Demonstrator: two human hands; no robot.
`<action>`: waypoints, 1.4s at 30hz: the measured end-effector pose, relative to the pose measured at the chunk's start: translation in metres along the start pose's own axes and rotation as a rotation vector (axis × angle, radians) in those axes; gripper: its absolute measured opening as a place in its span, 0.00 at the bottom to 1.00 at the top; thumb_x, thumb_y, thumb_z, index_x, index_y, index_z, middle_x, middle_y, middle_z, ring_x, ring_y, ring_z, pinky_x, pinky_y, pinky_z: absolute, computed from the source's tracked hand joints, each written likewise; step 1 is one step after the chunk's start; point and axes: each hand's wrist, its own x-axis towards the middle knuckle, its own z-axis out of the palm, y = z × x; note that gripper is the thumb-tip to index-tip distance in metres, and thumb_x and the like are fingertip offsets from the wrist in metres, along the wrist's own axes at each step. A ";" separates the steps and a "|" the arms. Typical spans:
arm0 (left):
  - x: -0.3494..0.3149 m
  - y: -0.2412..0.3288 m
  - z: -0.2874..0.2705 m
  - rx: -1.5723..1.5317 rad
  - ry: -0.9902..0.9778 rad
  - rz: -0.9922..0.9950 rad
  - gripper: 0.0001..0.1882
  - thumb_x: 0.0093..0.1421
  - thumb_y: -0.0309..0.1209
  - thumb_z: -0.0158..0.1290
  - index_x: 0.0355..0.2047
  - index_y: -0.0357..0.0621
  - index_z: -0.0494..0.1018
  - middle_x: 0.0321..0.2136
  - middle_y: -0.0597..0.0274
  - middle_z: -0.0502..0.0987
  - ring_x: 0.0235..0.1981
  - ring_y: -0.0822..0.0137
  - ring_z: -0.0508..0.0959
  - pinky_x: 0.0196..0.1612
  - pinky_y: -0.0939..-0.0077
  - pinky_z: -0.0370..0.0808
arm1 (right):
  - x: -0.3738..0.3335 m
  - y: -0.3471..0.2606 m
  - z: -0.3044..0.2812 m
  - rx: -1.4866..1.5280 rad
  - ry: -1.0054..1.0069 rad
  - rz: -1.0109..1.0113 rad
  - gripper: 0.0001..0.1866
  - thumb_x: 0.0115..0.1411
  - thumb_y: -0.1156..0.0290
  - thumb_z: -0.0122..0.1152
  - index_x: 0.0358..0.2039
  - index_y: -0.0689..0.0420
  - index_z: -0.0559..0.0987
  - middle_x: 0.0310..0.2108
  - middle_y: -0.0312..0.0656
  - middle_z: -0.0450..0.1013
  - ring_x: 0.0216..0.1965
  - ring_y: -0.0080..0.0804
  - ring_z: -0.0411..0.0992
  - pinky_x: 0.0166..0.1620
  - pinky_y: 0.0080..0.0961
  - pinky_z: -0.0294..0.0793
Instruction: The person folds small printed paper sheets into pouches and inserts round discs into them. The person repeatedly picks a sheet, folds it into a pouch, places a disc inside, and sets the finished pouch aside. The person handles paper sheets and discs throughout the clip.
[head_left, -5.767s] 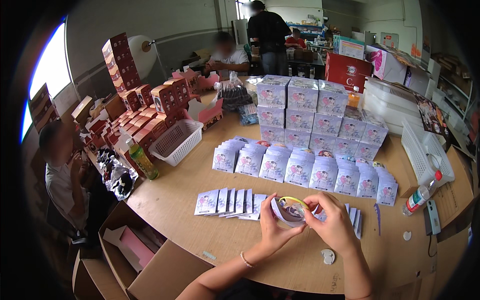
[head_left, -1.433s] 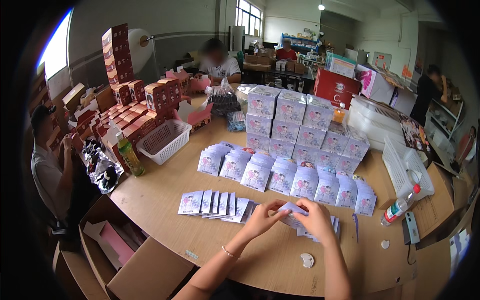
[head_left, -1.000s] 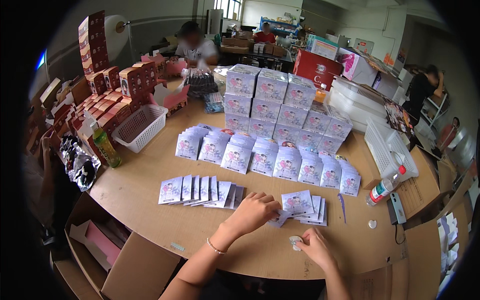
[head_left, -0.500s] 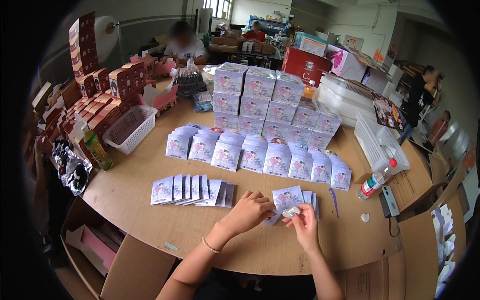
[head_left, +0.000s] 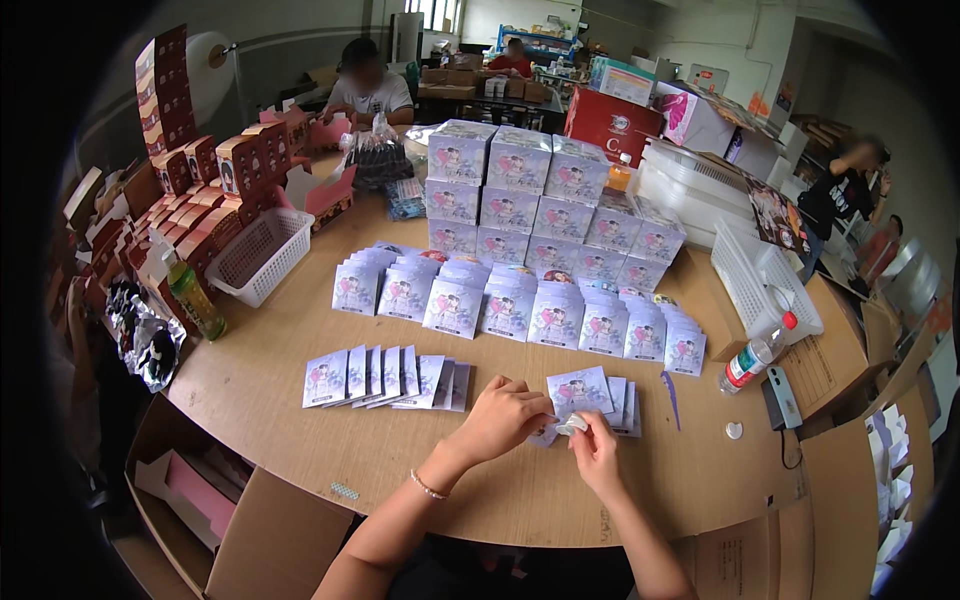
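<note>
My left hand (head_left: 508,408) is bent over near the table's middle, its fingers closed on a small lavender packet (head_left: 543,436), mostly hidden beneath them. Between the thumb and fingers of my right hand (head_left: 598,450) are several small white round pieces (head_left: 571,424), held close beside that packet. Just beyond lies a fanned pile of printed lavender packets (head_left: 579,391). To the left, an overlapping row of similar packets (head_left: 327,381) lies flat. Farther back, several upright bundles of lavender packets (head_left: 452,308) stand in a line.
Stacked lavender boxes (head_left: 515,163) rise behind the bundles. A white basket (head_left: 262,262) and a green bottle (head_left: 193,298) stand left. At right are a red-capped bottle (head_left: 757,357), a purple strip (head_left: 671,400), a white disc (head_left: 734,431) and an open carton (head_left: 835,460). People are in the background.
My right hand has moved slightly left, bringing the white pieces nearer my left fingers, and its fingers have drawn closer together. My left hand has barely moved.
</note>
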 end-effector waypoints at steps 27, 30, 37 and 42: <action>0.000 0.006 0.010 0.012 0.073 0.063 0.04 0.53 0.33 0.56 0.26 0.49 0.74 0.23 0.71 0.75 0.28 0.66 0.75 0.36 0.72 0.69 | -0.010 -0.010 -0.003 0.203 0.083 0.163 0.04 0.61 0.81 0.49 0.38 0.63 0.70 0.25 0.34 0.67 0.22 0.15 0.65 0.25 0.13 0.65; 0.000 0.006 0.007 0.010 0.064 0.054 0.04 0.53 0.33 0.56 0.26 0.49 0.74 0.23 0.71 0.75 0.28 0.66 0.75 0.36 0.72 0.69 | -0.003 -0.021 -0.008 0.209 0.081 0.154 0.05 0.61 0.81 0.49 0.38 0.63 0.70 0.26 0.33 0.67 0.23 0.15 0.66 0.26 0.13 0.65; 0.001 0.005 0.011 -0.009 0.088 0.061 0.04 0.52 0.32 0.57 0.25 0.48 0.74 0.23 0.70 0.75 0.27 0.65 0.74 0.33 0.70 0.69 | -0.013 -0.005 -0.005 0.128 0.090 0.141 0.06 0.60 0.81 0.50 0.38 0.63 0.71 0.29 0.35 0.65 0.25 0.16 0.66 0.26 0.12 0.63; 0.002 0.006 0.013 -0.049 0.121 0.039 0.04 0.51 0.32 0.58 0.25 0.48 0.74 0.23 0.69 0.76 0.27 0.64 0.74 0.33 0.70 0.69 | -0.013 -0.002 0.001 0.134 0.123 0.145 0.06 0.59 0.82 0.50 0.38 0.63 0.72 0.29 0.35 0.64 0.24 0.17 0.65 0.26 0.13 0.63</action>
